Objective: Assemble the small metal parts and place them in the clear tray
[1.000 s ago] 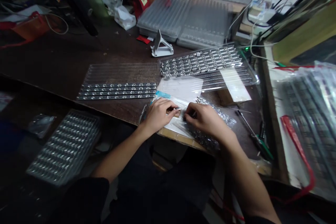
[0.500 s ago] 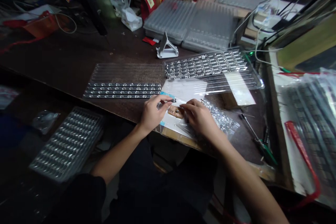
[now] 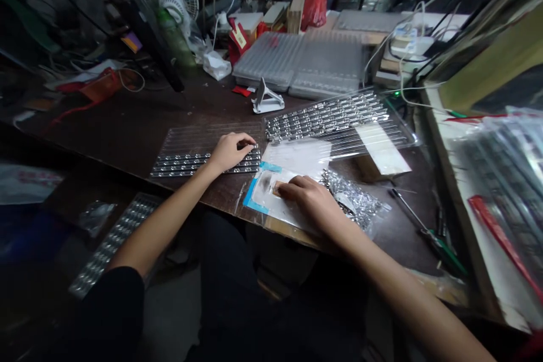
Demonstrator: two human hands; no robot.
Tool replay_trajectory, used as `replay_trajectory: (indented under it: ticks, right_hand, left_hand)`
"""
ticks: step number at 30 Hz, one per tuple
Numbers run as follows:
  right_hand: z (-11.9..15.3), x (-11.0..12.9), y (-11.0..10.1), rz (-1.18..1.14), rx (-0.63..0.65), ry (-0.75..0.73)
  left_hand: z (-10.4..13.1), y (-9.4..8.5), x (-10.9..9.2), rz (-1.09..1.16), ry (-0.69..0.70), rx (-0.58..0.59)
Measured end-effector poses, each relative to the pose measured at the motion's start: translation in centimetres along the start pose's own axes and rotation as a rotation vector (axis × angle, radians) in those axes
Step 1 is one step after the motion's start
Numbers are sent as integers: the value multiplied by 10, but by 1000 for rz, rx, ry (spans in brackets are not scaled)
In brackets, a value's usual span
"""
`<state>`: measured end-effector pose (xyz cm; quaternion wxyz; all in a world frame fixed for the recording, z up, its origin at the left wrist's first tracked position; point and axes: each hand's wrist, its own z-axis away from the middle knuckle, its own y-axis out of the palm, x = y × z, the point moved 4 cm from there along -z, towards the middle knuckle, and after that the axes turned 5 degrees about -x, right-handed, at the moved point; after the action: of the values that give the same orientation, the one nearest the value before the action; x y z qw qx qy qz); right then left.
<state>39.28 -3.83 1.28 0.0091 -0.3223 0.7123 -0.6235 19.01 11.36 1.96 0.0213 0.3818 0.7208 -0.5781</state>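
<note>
My left hand is over the right end of a clear ribbed tray, its thumb and forefinger closed near the topmost of several dark strips with shiny round parts. Whatever sits between those fingertips is too small to make out. On a white sheet with blue edges, the bent fingers of my right hand rest at a small brown block and cover most of it. Close beside that hand lies a clear bag of small shiny parts.
A second clear tray holds rows of shiny pieces, with a white-topped block at its front. Behind stand a white folding stand and stacked clear trays. A green-handled screwdriver lies at the right.
My left hand has moved left from the white sheet to the strips in the tray. My right hand has shifted slightly onto the brown block. The camera view has tilted up.
</note>
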Motion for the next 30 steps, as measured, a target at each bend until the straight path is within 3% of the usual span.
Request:
replay_trajectory:
  ticks: [3,6,10,13,17,21,26,30]
  right_hand:
    - [2,-10,-12,-92,-114,45]
    - [7,-21,-26,-123,-156,86]
    - [14,-29,-35,-30,-27,143]
    - [18,-29,-34,35,72,160]
    - [18,-28,-30,54,143,195]
    - [17,-27,-30,56,144,194]
    - [15,-27,-37,40,152,212]
    - [17,-29,-42,39,169,249]
  left_hand:
    - [-6,9,-4,-67,13,66]
    - [-9,7,-3,-163,16,106]
    - [-9,-7,-3,-302,-10,99]
    - [-13,-8,-15,-337,4,63]
    - [-23,18,-48,-271,104,56]
    - [-29,38,-67,-242,106,5]
    - [-25,29,-75,-155,126,-46]
    - [0,22,-83,48,90,-131]
